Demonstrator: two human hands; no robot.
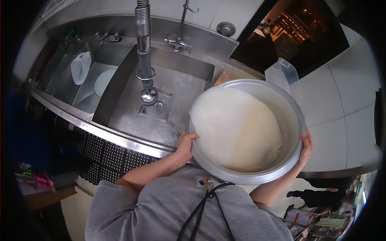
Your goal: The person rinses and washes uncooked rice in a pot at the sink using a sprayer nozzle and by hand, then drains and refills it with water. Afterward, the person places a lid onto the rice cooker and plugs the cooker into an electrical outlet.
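A large silver metal basin [290, 105] is tilted in front of my chest, at the right end of the sink. Inside it lies pale rice [258, 138], with cloudy white water [219, 118] gathered toward the left rim. My left hand [186, 145] grips the basin's left rim, its thumb over the edge. On the opposite side, my right hand [304, 150] is wrapped round the outer rim. The fingers under the left rim are hidden.
A deep steel sink [128, 116] with a drain [160, 105] is at left. Above it hangs a spray nozzle [149, 96], with water below. A white jug [81, 69] lies in the further basin. A clear plastic container [280, 74] stands behind the metal basin.
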